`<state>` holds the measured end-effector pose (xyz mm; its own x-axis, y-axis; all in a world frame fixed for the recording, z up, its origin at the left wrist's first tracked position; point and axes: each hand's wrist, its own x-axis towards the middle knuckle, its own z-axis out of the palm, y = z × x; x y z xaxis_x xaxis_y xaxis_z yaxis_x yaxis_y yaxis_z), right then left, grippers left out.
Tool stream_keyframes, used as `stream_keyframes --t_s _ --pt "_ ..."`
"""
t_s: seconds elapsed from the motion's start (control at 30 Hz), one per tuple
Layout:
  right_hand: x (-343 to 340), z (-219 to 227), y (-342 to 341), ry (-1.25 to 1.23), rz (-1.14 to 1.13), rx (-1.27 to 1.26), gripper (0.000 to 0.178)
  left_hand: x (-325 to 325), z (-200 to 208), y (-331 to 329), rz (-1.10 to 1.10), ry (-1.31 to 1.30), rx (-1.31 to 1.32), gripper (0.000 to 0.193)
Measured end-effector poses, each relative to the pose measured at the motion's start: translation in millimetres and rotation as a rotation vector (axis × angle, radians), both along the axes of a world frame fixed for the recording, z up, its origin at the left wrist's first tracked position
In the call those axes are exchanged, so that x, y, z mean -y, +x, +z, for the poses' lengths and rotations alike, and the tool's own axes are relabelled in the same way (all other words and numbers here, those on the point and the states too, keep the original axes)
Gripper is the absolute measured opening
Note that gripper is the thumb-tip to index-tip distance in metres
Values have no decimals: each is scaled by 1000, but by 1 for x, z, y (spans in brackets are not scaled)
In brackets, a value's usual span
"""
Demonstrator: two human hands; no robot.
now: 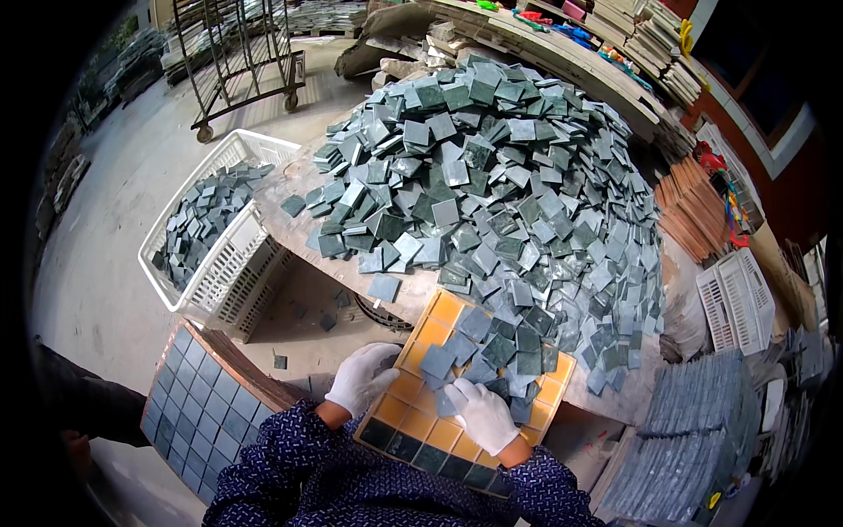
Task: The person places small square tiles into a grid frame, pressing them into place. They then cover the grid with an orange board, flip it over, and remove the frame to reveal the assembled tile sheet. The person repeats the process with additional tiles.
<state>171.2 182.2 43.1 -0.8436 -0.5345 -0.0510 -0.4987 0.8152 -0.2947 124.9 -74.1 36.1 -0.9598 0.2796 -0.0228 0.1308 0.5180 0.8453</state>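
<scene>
A yellow grid tray lies tilted before me, its near row filled with dark green square stone tiles. Loose grey-green tiles lie scattered over its middle and far cells. My left hand, in a white glove, is curled at the tray's left edge; no tile shows in it. Over the middle of the tray, my gloved right hand has its fingers closed at a small square stone tile. Its fingertips are partly hidden by the glove. Beyond the tray rises a large heap of such tiles.
The heap covers a worktable. A white plastic crate of tiles stands left, near a wheeled metal rack. Tile-covered stacked trays are at lower left. Right are stacked grey sheets and a white crate.
</scene>
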Motion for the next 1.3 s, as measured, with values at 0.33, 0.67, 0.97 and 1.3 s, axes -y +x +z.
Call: stream_keyframes --t_s 0.33,0.67,0.97,1.3 --pt "5 -24 40 -691 -432 182 29 -44 -19 -46 -474 -381 -398 54" --pt "49 -49 56 -546 -361 52 37 26 -16 -1 -320 -64 245 29" --pt "40 -45 51 -452 -188 186 38 20 -24 26 -356 -152 27 32" --pt "33 -27 27 -535 -260 59 30 7 -20 33 -469 -578 -304 41"
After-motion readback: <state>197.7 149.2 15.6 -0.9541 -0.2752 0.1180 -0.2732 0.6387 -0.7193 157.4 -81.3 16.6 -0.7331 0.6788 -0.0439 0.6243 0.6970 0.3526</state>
